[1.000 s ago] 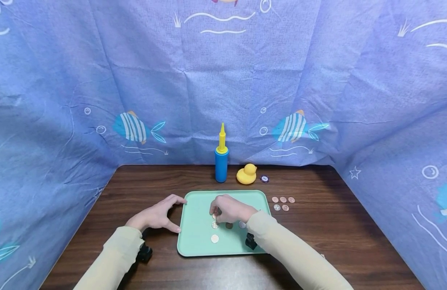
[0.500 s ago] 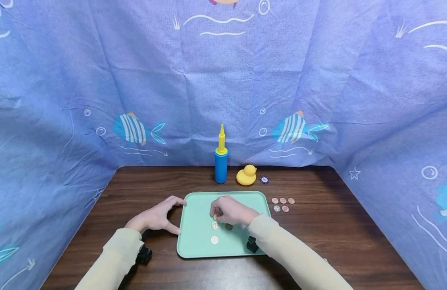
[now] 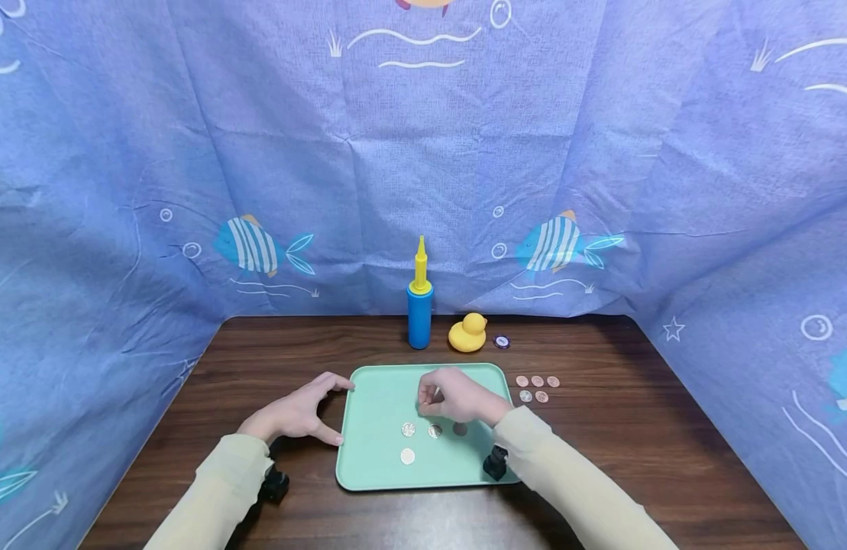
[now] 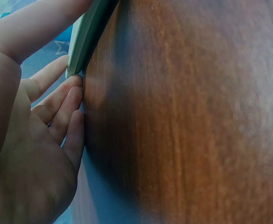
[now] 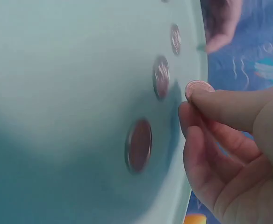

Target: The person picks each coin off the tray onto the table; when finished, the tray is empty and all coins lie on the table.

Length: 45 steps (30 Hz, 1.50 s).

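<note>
My right hand (image 3: 457, 395) is over the green tray (image 3: 368, 466), pinching a copper coin (image 5: 198, 87) between thumb and fingertips, just off the tray's surface. Several other coins lie flat on the tray: a coin (image 3: 408, 429), a coin (image 3: 434, 431) and a darker coin (image 3: 460, 429) form a row, and a pale coin (image 3: 407, 456) is nearer the front. At the tray's left rim, my left hand (image 3: 301, 409) has its thumb and index finger spread and touching the edge. The left wrist view shows the same hand (image 4: 33, 126) beside the rim, its fingers extended.
Right of the tray, several coins (image 3: 537, 381) lie on the brown table (image 3: 636, 428) in two rows. Behind it stand a blue and yellow hand pump (image 3: 419, 317), a yellow rubber duck (image 3: 468, 334) and a dark poker chip (image 3: 502, 341). A fish-patterned blue cloth (image 3: 423, 176) hangs around the table.
My right hand has lifted the coin from the spot behind the row's left coin and moved slightly right with it. The left hand has stayed at the tray's rim.
</note>
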Motion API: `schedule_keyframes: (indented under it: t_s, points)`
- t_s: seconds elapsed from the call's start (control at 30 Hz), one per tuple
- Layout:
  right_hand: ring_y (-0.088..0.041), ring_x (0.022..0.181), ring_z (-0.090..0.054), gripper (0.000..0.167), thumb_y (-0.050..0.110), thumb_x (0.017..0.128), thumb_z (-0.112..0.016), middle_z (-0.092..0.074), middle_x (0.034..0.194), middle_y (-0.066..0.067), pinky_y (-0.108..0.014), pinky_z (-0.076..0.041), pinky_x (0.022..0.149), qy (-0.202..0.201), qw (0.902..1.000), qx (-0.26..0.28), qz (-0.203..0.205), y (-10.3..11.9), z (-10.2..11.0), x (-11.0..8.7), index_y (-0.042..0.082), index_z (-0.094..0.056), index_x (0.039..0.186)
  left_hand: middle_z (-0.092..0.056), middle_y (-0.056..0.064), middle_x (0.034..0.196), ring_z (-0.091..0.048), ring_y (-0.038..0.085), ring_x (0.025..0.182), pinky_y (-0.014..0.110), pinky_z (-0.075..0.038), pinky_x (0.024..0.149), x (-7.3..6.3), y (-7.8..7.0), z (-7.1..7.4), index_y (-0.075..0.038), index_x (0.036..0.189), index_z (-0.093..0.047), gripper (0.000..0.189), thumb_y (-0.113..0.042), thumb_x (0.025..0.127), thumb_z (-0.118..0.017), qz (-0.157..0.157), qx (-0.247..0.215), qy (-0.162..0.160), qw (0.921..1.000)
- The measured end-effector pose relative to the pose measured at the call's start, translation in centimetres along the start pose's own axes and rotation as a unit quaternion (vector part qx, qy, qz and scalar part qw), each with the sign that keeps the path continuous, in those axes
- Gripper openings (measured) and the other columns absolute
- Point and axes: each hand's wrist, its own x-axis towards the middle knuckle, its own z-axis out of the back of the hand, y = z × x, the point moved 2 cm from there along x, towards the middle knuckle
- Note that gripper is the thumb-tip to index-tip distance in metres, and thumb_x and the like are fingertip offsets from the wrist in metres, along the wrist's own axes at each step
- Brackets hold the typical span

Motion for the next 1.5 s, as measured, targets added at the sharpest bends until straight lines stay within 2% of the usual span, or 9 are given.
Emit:
schedule_keyframes:
  t_s: [0.2,0.33,0.5,0.7,0.83,0.97,1.23,1.37,1.5]
  points:
    - [-0.006,0.08,-0.064,0.004,0.006,0.096,-0.077,-0.07,0.086,0.005,-0.029,-0.056,0.079,-0.017,0.9997,0.02,-0.001,-1.3,1.3,-1.3,0.01,-0.077,0.097,-0.045,0.011,0.152,-0.04,0.039,0.146,0.063,-0.034,0.116,-0.1,0.2,-0.1,-0.007,0.151,-0.048,0.093,-0.043,0.078,-0.093,0.001,0.0,0.001,1.0]
    - [-0.007,0.083,-0.067,0.005,0.006,0.096,-0.077,-0.074,0.091,0.003,-0.028,-0.058,0.08,-0.03,0.999,0.033,0.001,-2.2,1.9,-2.4,0.007,-0.08,0.1,-0.045,0.011,0.152,-0.039,0.039,0.147,0.064,-0.033,0.116,-0.1,0.3,-0.2,-0.008,0.151,-0.048,0.093,-0.042,0.078,-0.093,0.003,-0.004,0.002,1.0]
    - [-0.007,0.088,-0.069,0.008,0.013,0.096,-0.079,-0.076,0.097,0.006,-0.029,-0.058,0.083,-0.046,0.9978,0.044,-0.017,-3.6,2.6,-3.9,0.009,-0.08,0.103,-0.044,0.01,0.153,-0.039,0.039,0.147,0.063,-0.033,0.117,-0.1,0.4,-0.3,-0.01,0.152,-0.048,0.092,-0.043,0.078,-0.093,0.009,-0.005,0.004,0.9999]
    - [-0.01,0.089,-0.069,0.01,0.016,0.096,-0.08,-0.074,0.097,0.007,-0.031,-0.059,0.083,-0.058,0.9957,0.061,-0.039,-5.4,4.0,-6.1,0.011,-0.079,0.104,-0.045,0.01,0.152,-0.041,0.038,0.145,0.062,-0.035,0.116,0.0,0.5,-0.3,-0.009,0.151,-0.048,0.092,-0.044,0.078,-0.093,0.005,-0.001,0.001,1.0]
    - [-0.01,0.087,-0.07,0.011,0.016,0.095,-0.081,-0.073,0.098,0.007,-0.03,-0.058,0.079,-0.068,0.9932,0.069,-0.065,-6.6,4.9,-7.7,0.013,-0.079,0.105,-0.045,0.01,0.152,-0.041,0.037,0.144,0.062,-0.035,0.116,0.0,0.4,-0.3,-0.009,0.151,-0.048,0.093,-0.043,0.078,-0.093,0.005,-0.007,0.0,1.0]
    - [-0.01,0.085,-0.069,0.013,0.011,0.093,-0.082,-0.072,0.096,0.004,-0.028,-0.057,0.078,-0.077,0.9916,0.065,-0.081,-7.6,5.7,-9.1,0.013,-0.078,0.105,-0.045,0.011,0.152,-0.041,0.038,0.144,0.062,-0.035,0.115,-0.1,0.3,-0.2,-0.009,0.151,-0.048,0.093,-0.042,0.077,-0.094,0.009,-0.008,0.001,0.9999]
    - [-0.013,0.082,-0.068,0.018,0.002,0.089,-0.082,-0.072,0.095,0.0,-0.027,-0.057,0.073,-0.1,0.9883,0.07,-0.091,-9.8,6.9,-11.6,0.008,-0.077,0.105,-0.045,0.011,0.152,-0.042,0.038,0.144,0.062,-0.034,0.116,0.0,0.1,0.0,-0.009,0.151,-0.048,0.093,-0.041,0.077,-0.095,0.011,-0.011,-0.003,0.9999]
    - [-0.01,0.085,-0.069,0.02,0.001,0.087,-0.083,-0.076,0.1,-0.003,-0.027,-0.058,0.077,-0.117,0.9867,0.066,-0.091,-10.8,7.3,-12.8,0.007,-0.078,0.106,-0.045,0.011,0.152,-0.042,0.038,0.144,0.062,-0.035,0.116,0.1,0.2,0.0,-0.009,0.151,-0.048,0.094,-0.042,0.077,-0.095,0.011,-0.012,-0.003,0.9999]
    - [-0.01,0.083,-0.068,0.018,0.002,0.087,-0.084,-0.076,0.097,-0.004,-0.026,-0.057,0.076,-0.134,0.984,0.066,-0.098,-11.7,7.5,-13.9,0.008,-0.078,0.103,-0.046,0.01,0.152,-0.042,0.037,0.143,0.061,-0.035,0.116,0.1,0.4,-0.1,-0.01,0.151,-0.049,0.094,-0.043,0.076,-0.095,0.01,-0.013,-0.003,0.9999]
